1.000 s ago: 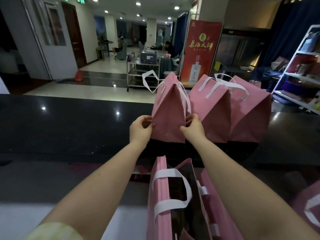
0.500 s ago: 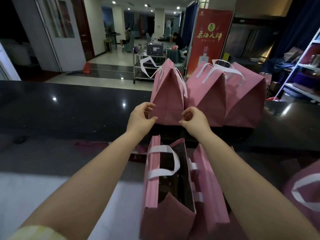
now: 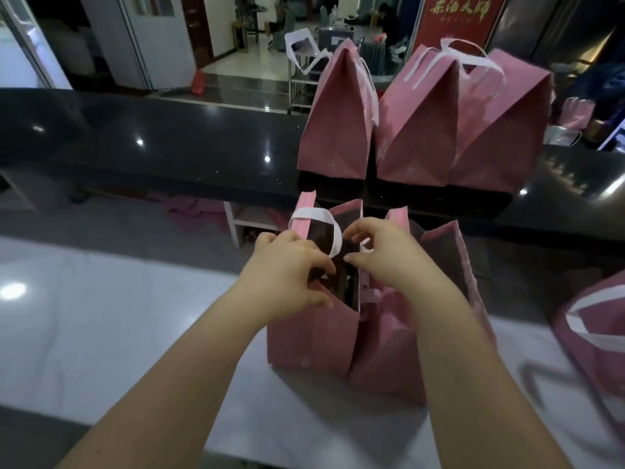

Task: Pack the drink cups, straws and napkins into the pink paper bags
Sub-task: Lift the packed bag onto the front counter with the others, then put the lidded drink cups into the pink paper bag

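We hold our left hand (image 3: 291, 265) and right hand (image 3: 382, 255) at the mouth of the open pink bag (image 3: 314, 333) on the white tabletop (image 3: 101, 333). Whether either grip pinches its white handle (image 3: 324, 225), we cannot tell.

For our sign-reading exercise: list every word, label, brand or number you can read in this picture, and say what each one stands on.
"茶油大师": gold characters on the red banner at the top, cut off by the frame edge; my reading of the stylised script is uncertain.
Pale marks on the folded pink bags on the black counter: too faint to read, possibly only decoration.
Open bag under the left hand and right hand: no text visible.
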Available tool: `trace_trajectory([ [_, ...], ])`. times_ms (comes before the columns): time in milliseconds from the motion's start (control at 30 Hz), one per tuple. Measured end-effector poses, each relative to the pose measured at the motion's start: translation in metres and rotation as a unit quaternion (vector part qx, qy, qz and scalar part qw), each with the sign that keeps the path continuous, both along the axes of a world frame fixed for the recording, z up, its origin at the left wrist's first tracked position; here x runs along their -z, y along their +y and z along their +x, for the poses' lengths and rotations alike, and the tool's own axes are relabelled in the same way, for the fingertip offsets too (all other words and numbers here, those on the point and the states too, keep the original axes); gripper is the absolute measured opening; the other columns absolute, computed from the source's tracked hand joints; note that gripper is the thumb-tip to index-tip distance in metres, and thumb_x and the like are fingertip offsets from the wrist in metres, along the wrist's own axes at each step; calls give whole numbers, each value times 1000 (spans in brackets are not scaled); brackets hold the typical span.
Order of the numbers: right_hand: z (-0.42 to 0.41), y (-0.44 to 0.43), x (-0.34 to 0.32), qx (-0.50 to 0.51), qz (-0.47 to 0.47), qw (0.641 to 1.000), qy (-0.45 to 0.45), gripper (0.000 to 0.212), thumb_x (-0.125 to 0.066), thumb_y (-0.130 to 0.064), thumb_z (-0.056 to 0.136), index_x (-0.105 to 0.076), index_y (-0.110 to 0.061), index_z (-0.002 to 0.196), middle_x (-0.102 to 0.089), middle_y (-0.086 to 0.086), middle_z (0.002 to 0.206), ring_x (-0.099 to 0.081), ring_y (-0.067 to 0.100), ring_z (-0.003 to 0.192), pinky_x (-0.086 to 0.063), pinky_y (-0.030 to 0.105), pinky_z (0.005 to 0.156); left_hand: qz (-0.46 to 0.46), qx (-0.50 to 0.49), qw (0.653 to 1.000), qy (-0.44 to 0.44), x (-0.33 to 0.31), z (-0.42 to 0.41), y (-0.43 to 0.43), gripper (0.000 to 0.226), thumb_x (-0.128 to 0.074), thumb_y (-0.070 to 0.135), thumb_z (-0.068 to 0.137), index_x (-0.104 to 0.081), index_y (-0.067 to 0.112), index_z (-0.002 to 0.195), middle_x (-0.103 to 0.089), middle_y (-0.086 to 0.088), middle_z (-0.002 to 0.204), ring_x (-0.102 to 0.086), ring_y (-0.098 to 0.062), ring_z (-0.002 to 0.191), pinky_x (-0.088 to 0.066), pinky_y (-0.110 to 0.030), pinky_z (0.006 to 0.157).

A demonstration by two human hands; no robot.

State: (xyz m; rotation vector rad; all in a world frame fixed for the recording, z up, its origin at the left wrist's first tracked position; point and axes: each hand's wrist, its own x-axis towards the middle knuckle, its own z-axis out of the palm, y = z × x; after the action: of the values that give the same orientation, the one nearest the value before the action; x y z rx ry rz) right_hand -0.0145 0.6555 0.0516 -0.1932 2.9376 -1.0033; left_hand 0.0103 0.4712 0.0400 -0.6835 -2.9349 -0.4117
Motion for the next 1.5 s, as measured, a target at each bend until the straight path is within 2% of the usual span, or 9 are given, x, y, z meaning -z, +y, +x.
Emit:
trace_trajectory([
  [333,22,-40,7,-34,5,998,51,31,-57,-37,95,-61,-26,124,-59,-5,123,-50,20,117,-46,39,96,3,-165,977,136,13,11,-62,18,-73,17,80,-77,35,82,-70,16,90,-52,-19,106,-16,-39,99],
  [467,23,-62,25,-51,-29,998,39,60,-54,-24,96,-29,-30,150,-15,-1,161,-11,22,147,-17,39,117,24,-219,961,166,20,11,-118,14,-81,15,74,-78,28,78,-72,5,109,-53,-30,108,-28,-46,93],
  [667,15,-86,51,36,-108,993,4,92,-66,-18,88,-5,-34,154,13,-1,162,9,26,149,-10,46,120,213,-237,944,92,51,10,-150,24,-75,6,82,-77,23,99,-55,0,138,-45,-22,128,-45,-38,101],
  [767,0,-88,65,79,-162,983,20,96,-66,-11,84,-4,-29,154,2,5,163,1,28,149,-12,43,120,412,-267,864,107,69,23,-141,33,-69,11,89,-67,30,116,-61,5,129,-59,-12,115,-53,-28,93],
  [867,-9,-86,75,109,-266,958,-4,86,-67,-11,85,-16,-29,151,-34,2,151,-36,22,136,-37,33,107,582,-302,743,131,92,45,-120,17,-60,30,95,-62,33,112,-65,6,116,-64,-13,105,-55,-29,87],
  [967,-6,-91,85,102,-326,940,19,57,-67,-15,89,-38,-26,137,-52,-8,131,-53,6,111,-40,20,89,597,-322,728,97,124,63,-108,23,-68,37,88,-60,26,107,-66,5,106,-65,-8,95,-55,-22,79],
  [1133,3,-100,122,87,-436,896,4,30,-56,-10,96,-53,-24,123,-62,-9,120,-58,-1,109,-50,14,88,590,-410,689,91,151,65,-112,13,-73,19,85,-65,28,90,-70,6,90,-64,-5,80,-52,-17,69],
  [1267,16,-116,152,138,-482,865,-29,19,-55,-4,95,-62,-18,106,-68,-1,108,-64,18,105,-53,29,91,626,-439,639,87,155,68,-124,14,-72,10,86,-70,23,85,-73,6,85,-68,-10,81,-56,-22,75],
  [1500,21,-195,124,75,-552,827,-72,11,-61,-14,94,-68,-22,95,-72,-9,93,-67,14,94,-55,31,84,667,-489,535,171,127,93,-181,11,-64,14,94,-73,14,100,-75,2,97,-70,-15,91,-58,-28,78],
])
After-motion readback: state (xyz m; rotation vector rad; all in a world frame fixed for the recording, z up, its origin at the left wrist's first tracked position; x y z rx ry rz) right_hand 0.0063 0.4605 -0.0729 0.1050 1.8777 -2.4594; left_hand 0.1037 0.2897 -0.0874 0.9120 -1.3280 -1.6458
